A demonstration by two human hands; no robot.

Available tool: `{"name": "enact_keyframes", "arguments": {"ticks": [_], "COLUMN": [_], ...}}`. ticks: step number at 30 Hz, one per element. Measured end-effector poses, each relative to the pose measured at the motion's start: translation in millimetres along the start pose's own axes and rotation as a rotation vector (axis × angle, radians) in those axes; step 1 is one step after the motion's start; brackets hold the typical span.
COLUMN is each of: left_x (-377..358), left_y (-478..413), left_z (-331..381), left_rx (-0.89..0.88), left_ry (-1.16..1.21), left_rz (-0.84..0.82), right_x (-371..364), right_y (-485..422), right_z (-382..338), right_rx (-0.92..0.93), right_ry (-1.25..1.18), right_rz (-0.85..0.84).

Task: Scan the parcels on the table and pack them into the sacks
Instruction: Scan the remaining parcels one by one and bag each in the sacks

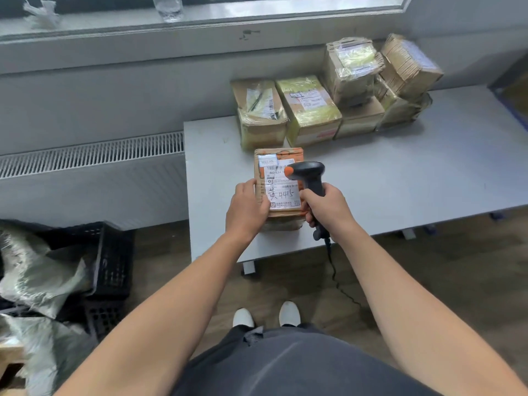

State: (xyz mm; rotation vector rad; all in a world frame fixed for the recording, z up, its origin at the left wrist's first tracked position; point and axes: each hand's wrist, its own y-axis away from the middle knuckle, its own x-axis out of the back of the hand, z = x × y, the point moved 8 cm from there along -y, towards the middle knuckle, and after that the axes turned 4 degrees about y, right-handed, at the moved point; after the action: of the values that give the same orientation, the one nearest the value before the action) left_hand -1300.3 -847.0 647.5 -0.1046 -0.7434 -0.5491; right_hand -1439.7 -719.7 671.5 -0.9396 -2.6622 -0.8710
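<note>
At the far left, down on the floor, pale woven sacks point(37, 275) are lying crumpled over black plastic crates point(114, 261), well apart from everything on the grey surface point(414, 181). Behind them a white radiator point(91, 155) is running along the wall, and a clear glass point(167, 8) is standing on the window sill above.

Toward the middle, the left hand point(247, 208) is gripping the near left edge of an orange-brown parcel point(265, 167), its thumb lying on the top face and its fingers curling round the side. This parcel is sitting over the front left part of the surface; whether its underside is resting there cannot be told. Its white label point(283, 192), with barcodes and handwritten marks, is facing up.

Just to the right, a black barcode scanner point(310, 175) is hovering over the label, its orange nose pointing left. The right hand point(325, 208) is wrapping all its fingers tightly round the scanner's handle, and a dark cable point(333, 270) is hanging from the handle toward the floor.

Further right, at the back of the surface, taped cardboard parcels point(311, 110) are standing in a row against the wall, the right-hand ones stacked two high.
</note>
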Motion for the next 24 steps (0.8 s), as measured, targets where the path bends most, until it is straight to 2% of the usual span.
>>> {"name": "enact_keyframes", "arguments": {"ticks": [10,17,24], "left_x": [0,0,8], "left_y": [1,-3,-18], "left_z": [-3,-5,-1], "left_rx": [-0.030,-0.062,-0.091], "left_ry": [0.008,-0.012,-0.122], "left_rz": [-0.014,-0.013,0.082], "right_x": [-18,-21,-19], "right_y": [13,14,-3], "right_z": [-3,-3,-12], "right_rx": [-0.024,0.004,0.049], "right_ry": [0.008,-0.035,-0.067], "right_rz": [-0.062,-0.048,-0.068]}}
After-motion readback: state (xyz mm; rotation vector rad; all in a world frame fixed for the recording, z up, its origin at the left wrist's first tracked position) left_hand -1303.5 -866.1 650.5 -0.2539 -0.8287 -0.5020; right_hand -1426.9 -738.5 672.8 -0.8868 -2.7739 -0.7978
